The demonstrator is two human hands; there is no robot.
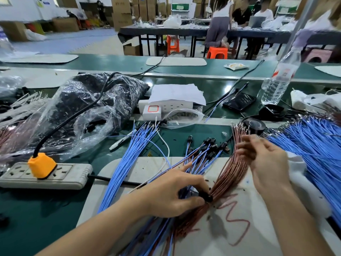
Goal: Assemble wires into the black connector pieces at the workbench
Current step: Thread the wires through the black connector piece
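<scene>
At the near edge of the green workbench [46,218], on a pale, smooth mat [147,163] with rounded corners and a red scribble, our two bare hands work over fanned bundles of thin wire. Our left hand [171,193] lies low on the mat. Its thumb and curled fingers are clamped on a small, rounded black connector piece [207,198], while the index finger stretches straight out across blue strands. That piece sits where the brown wires [234,172] gather tightly before they fan out toward the mat's far edge.

Our right hand [265,159] is raised against the upper part of that brown fan, fingers curled close together at the strands. Motion blur hides whether they pinch one.

Just past the mat's far edge, between the hands, lies a loose cluster of black connectors [212,145], stubby and cylindrical, with thin wires trailing from them. A long sheaf of light blue wires [125,163] with metal tips crosses the mat's left side. A denser spread of blue wires [310,145] covers the workbench's right edge, and a glossy black tape roll [255,124] sits beside it.

Toward the left edge, a grey power strip [64,175] carries a chunky orange plug [41,165]. Behind it is a crinkled clear plastic bag [92,108] of dark parts.
</scene>
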